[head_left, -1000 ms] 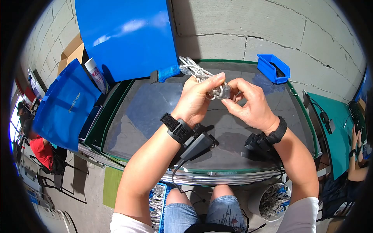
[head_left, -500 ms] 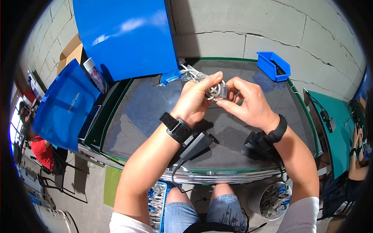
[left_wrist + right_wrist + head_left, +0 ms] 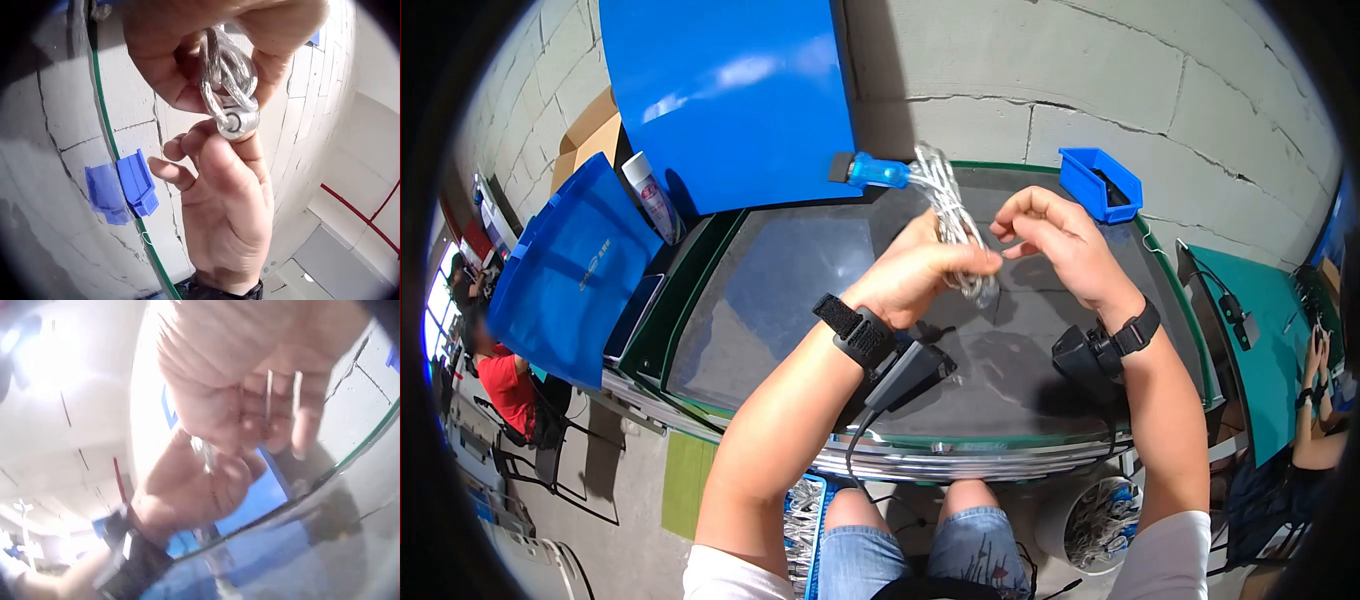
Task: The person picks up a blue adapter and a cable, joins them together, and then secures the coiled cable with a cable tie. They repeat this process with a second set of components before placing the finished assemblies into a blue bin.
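My left hand [image 3: 920,270] grips a coiled silver cable [image 3: 945,190] above the dark tabletop [image 3: 800,340]. From the bundle's upper end a translucent blue connector [image 3: 878,172] with a dark tip sticks out to the left. A small clear end [image 3: 990,295] pokes out below the left thumb. In the left wrist view, a round metallic plug [image 3: 239,123] shows at the loops' end, with the right thumb overlapping its edge. To the right of the bundle, my right hand [image 3: 1060,245] is raised with loosely bent fingers, apart from the cable in the head view.
A blue bin [image 3: 1100,185] with dark contents stands at the back right. A large blue panel [image 3: 730,100] and a spray can [image 3: 650,195] are at the left. Below the table, a blue basket [image 3: 824,520] and a white bucket [image 3: 1050,530] contain cables.
My right hand has drawn away from the cable to the right. The left hand has turned the bundle more upright, lifting the blue connector and lowering the clear end.
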`<state>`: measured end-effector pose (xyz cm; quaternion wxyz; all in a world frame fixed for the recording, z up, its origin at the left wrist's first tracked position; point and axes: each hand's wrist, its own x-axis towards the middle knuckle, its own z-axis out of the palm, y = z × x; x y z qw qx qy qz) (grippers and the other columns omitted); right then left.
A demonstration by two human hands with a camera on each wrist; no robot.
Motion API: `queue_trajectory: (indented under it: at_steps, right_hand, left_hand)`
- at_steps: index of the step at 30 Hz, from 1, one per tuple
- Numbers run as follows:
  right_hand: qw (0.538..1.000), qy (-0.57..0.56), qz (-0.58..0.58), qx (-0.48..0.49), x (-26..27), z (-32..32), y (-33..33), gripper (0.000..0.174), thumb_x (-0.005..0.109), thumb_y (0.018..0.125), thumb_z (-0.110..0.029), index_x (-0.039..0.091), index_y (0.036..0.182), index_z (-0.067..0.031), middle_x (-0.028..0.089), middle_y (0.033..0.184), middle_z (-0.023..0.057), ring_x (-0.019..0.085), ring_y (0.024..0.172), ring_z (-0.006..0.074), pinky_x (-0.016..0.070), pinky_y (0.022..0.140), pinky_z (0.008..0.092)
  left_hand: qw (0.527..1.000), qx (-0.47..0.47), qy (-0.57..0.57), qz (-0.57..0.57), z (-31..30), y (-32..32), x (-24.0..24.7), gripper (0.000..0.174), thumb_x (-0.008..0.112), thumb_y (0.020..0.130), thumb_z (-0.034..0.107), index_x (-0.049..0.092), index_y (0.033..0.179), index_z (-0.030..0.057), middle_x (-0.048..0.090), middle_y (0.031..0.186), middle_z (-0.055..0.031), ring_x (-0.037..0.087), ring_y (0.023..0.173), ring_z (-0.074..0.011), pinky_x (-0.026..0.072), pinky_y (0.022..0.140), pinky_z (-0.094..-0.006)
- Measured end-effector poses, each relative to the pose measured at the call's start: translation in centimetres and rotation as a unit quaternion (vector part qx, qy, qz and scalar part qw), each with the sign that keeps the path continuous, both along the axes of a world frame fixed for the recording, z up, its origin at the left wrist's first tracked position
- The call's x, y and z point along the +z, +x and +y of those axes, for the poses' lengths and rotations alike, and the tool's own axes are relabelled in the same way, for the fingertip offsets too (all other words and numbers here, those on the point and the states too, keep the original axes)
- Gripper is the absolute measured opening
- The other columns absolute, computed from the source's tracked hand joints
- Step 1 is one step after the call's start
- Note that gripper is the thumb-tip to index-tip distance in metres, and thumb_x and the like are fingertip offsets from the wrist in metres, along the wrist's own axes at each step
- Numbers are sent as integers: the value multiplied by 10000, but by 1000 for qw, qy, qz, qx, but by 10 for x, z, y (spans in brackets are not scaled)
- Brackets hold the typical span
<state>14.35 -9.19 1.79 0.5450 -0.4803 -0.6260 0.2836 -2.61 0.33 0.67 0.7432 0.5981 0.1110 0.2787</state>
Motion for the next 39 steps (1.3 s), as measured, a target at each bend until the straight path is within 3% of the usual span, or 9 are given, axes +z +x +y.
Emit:
queue_trajectory:
  at_steps: [4,7,11,15,23,26,29,33,39]
  right_hand:
    - [994,-59,53,71,-1,0,-6,385,520,917,-386,579,1034,-24,593,933,33,550,879,99,447,805,264]
    - [991,-70,52,98,-8,0,-7,382,518,918,-319,528,1121,4,596,1036,65,552,964,133,416,891,297]
    - [983,-92,99,122,1,-3,-7,382,552,894,-249,492,1171,7,589,1121,147,552,1037,180,418,927,322]
    - [986,-25,105,125,11,-17,-11,332,548,901,-215,503,1140,11,603,1105,114,576,987,153,468,859,297]
    - [994,40,104,7,0,-100,-33,280,564,902,-184,517,1102,6,634,1012,98,577,940,130,462,837,275]
    - [991,62,99,-64,-17,-159,-40,258,562,901,-160,517,1083,18,643,987,98,584,938,123,473,807,265]
    - [971,94,107,-191,-37,-232,-34,323,567,869,-88,480,1150,43,633,1005,141,598,976,200,428,920,325]
    - [895,170,279,-304,-113,-336,11,427,573,840,-52,415,1223,47,594,1060,140,547,1078,262,413,963,397]
    - [807,44,383,-448,-276,-450,63,246,579,845,-33,533,1081,17,594,936,77,547,813,164,453,776,270]
  left_hand:
    - [981,-158,89,61,-8,2,3,441,736,636,31,483,996,17,592,807,-55,578,742,-141,457,688,-260]
    - [966,-201,133,88,-16,4,3,461,727,637,20,480,1026,15,590,837,-72,577,761,-143,462,683,-265]
    - [967,-128,190,114,-25,14,-2,357,707,676,3,530,986,23,569,873,-36,558,845,-131,450,751,-263]
    - [978,-37,187,81,-49,5,3,445,671,734,-11,470,1130,-3,552,993,-58,540,935,-141,457,817,-292]
    - [889,32,451,67,-122,-13,-4,469,533,840,13,397,1287,-29,550,1145,-144,540,1050,-187,446,886,-308]
    - [912,-34,399,92,-161,-25,-9,464,561,846,33,424,1286,-18,548,1178,-135,532,1066,-198,449,895,-314]
    - [931,-34,358,63,-173,-41,-32,456,586,840,35,449,1272,-14,552,1186,-122,525,1071,-182,445,903,-306]
    - [966,10,251,59,-167,-78,-44,361,550,846,34,510,1201,-17,567,1174,-127,555,997,-155,453,868,-277]
    - [962,147,200,111,-149,-140,-82,273,516,873,44,527,1140,-12,596,1075,-130,554,866,-134,435,812,-261]
